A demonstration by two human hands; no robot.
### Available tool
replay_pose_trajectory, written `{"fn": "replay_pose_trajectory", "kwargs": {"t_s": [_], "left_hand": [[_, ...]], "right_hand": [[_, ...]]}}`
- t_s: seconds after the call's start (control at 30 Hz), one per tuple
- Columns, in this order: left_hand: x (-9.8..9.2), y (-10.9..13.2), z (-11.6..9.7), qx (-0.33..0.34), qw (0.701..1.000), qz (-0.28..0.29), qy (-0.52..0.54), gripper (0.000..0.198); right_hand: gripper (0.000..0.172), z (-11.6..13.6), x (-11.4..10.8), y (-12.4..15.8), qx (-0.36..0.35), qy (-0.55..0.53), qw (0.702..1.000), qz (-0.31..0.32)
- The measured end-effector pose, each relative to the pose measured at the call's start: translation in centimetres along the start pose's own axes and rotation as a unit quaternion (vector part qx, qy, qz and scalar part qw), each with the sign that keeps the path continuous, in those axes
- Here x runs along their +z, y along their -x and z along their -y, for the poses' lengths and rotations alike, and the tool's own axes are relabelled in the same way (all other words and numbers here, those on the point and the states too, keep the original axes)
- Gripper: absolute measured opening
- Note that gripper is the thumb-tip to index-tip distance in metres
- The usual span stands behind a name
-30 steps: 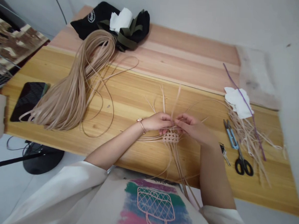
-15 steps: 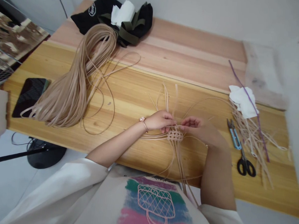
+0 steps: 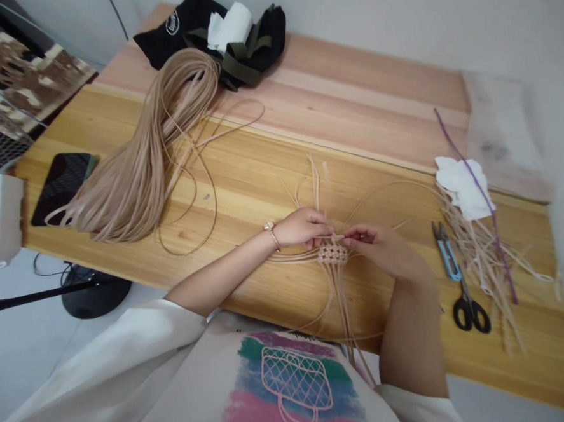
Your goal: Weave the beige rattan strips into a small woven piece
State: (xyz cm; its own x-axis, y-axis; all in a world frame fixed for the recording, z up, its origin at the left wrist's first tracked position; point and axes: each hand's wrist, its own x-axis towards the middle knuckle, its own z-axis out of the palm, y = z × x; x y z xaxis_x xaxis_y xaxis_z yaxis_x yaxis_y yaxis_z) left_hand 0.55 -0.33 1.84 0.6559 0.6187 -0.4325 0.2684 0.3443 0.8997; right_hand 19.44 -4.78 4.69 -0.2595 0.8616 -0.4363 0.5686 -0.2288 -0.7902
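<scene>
Woven piece [image 3: 333, 255] near desk's [image 3: 267, 293] front edge | long axis left-right, roughly along that edge; strands [image 3: 339, 294] point down over it | left hand [image 3: 304, 228], right hand [image 3: 375, 245]: both grips pinched on strands, piece's far side | scissors [image 3: 466, 296] toward right edge

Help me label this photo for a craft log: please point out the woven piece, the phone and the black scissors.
Woven piece [image 3: 333, 254]: head view, middle of its woven block.
Phone [image 3: 62, 188]: head view, on its dark face.
Black scissors [image 3: 468, 300]: head view, where the handles meet.
</scene>
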Motion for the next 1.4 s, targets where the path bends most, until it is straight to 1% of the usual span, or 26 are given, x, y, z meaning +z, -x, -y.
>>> {"fn": "replay_pose_trajectory", "kwargs": {"t_s": [0.1,0.2,0.27,0.4,0.47,0.53,0.6,0.67,0.73,0.83,0.97,1.03,1.13,1.3,1.4], "left_hand": [[0.0,0.0,0.1,-0.005,1.000,-0.001,0.002,0.018],[0.1,0.0,0.1,-0.004,1.000,-0.003,0.004,0.017],[0.1,0.0,0.1,-0.002,1.000,-0.005,0.009,0.017],[0.2,0.0,0.0,0.003,1.000,0.002,0.017,0.015],[0.3,-0.1,0.0,0.009,1.000,-0.003,0.017,0.014],[0.5,0.0,-0.1,0.017,0.999,-0.022,0.018,0.015],[0.7,0.0,-0.2,0.021,0.999,-0.040,0.023,0.015],[0.9,0.0,-0.2,0.018,0.998,-0.044,0.033,0.016],[1.0,0.1,-0.2,0.017,0.998,-0.048,0.033,0.015],[0.8,0.1,-0.3,0.025,0.997,-0.066,0.016,0.016],[0.6,0.2,-0.4,0.056,0.994,-0.089,-0.007,0.017],[0.5,0.3,-0.5,0.068,0.994,-0.083,-0.022,0.016],[0.4,0.4,-0.6,0.069,0.993,-0.068,-0.061,0.017],[0.3,0.7,-1.0,0.037,0.994,-0.052,-0.087,0.022],[0.1,1.0,-1.2,0.036,0.994,-0.031,-0.102,0.021]], "right_hand": [[0.029,-0.2,0.0,0.0,-0.033,0.000,0.999,0.013],[0.028,-0.5,0.0,0.2,-0.049,-0.011,0.999,0.004],[0.028,-0.7,0.1,0.4,-0.043,-0.018,0.999,-0.011],[0.033,-0.9,0.0,0.8,-0.009,-0.006,0.999,-0.038],[0.030,-0.8,0.0,0.9,-0.023,-0.012,0.999,-0.035],[0.027,-0.8,-0.1,0.9,-0.040,-0.025,0.998,-0.032],[0.026,-0.8,-0.2,0.9,-0.040,-0.030,0.998,-0.027],[0.027,-0.9,-0.3,1.0,-0.039,-0.031,0.999,-0.021],[0.028,-0.9,-0.3,1.1,-0.045,-0.019,0.999,-0.023],[0.029,-0.7,-0.1,1.1,-0.064,0.026,0.997,-0.030],[0.025,0.1,0.3,1.1,-0.079,0.081,0.992,-0.048],[0.024,0.5,0.4,1.1,-0.070,0.077,0.993,-0.054],[0.022,0.8,0.6,1.1,-0.057,0.053,0.996,-0.048],[0.020,0.5,0.6,1.2,-0.061,0.056,0.995,-0.057],[0.021,0.4,0.6,1.1,-0.068,0.055,0.995,-0.047]]}}
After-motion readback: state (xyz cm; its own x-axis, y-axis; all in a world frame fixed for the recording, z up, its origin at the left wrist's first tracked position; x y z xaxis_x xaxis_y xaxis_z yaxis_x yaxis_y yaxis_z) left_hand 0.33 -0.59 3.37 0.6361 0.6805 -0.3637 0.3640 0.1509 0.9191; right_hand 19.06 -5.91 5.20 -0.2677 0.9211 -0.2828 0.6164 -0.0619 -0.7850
